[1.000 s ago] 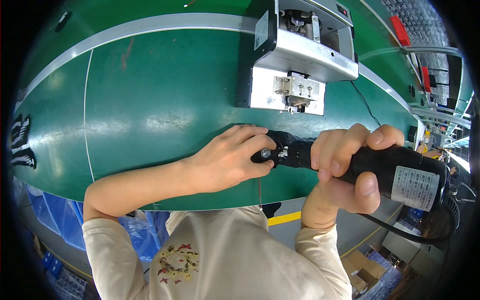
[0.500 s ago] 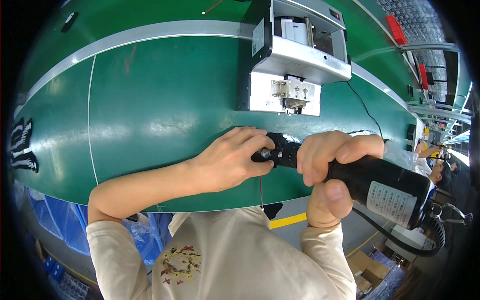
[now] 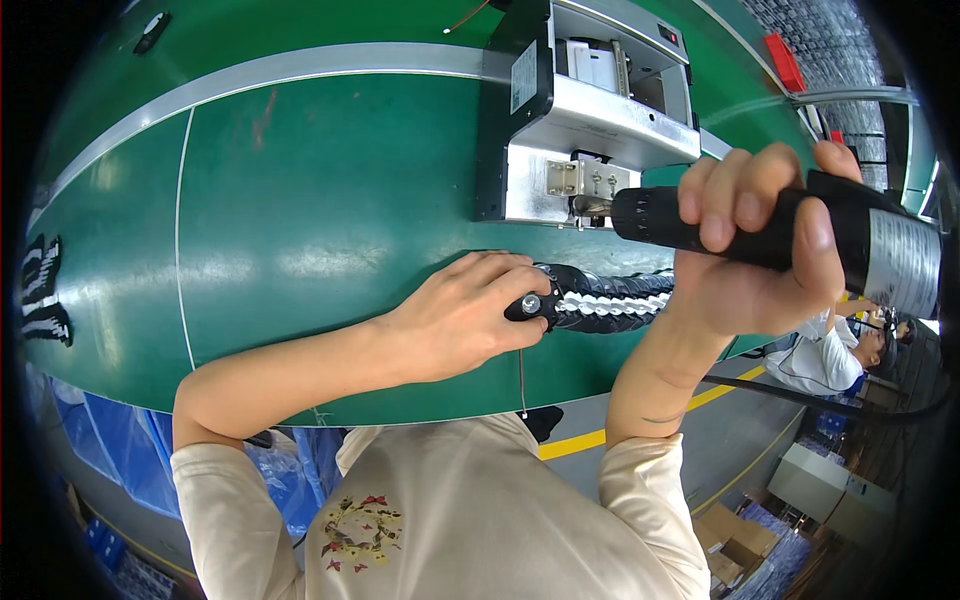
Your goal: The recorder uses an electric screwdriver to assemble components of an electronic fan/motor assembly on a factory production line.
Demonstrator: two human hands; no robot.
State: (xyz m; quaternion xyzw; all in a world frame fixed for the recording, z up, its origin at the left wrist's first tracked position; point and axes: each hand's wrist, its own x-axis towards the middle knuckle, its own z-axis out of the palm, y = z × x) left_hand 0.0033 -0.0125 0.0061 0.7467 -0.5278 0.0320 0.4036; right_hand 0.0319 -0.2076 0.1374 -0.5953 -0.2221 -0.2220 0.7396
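Observation:
In my right hand (image 3: 765,240) is a black electric screwdriver (image 3: 655,215), gripped with the fingers wrapped round its body. Its tip points left and reaches the metal bracket (image 3: 590,180) on the front of a screw feeder (image 3: 625,110); whether it touches a screw is too small to see. My left hand (image 3: 465,315) rests on the green bench, its thumb and fingers closed round a small black part (image 3: 528,305) with a round shiny spot. From that part a row of stacked black and white pieces (image 3: 615,302) runs right, partly hidden behind my right forearm.
A thin red wire (image 3: 522,385) hangs at the bench's near edge. Black-and-white patterned items (image 3: 42,290) lie at the far left. A metal rail (image 3: 300,70) crosses behind; a small black object (image 3: 152,32) lies beyond it. Another person (image 3: 825,355) sits at the right.
My right hand has lifted the electric screwdriver away from the black part and moved it up and right to the screw feeder. The stacked pieces now show. My left hand has stayed put.

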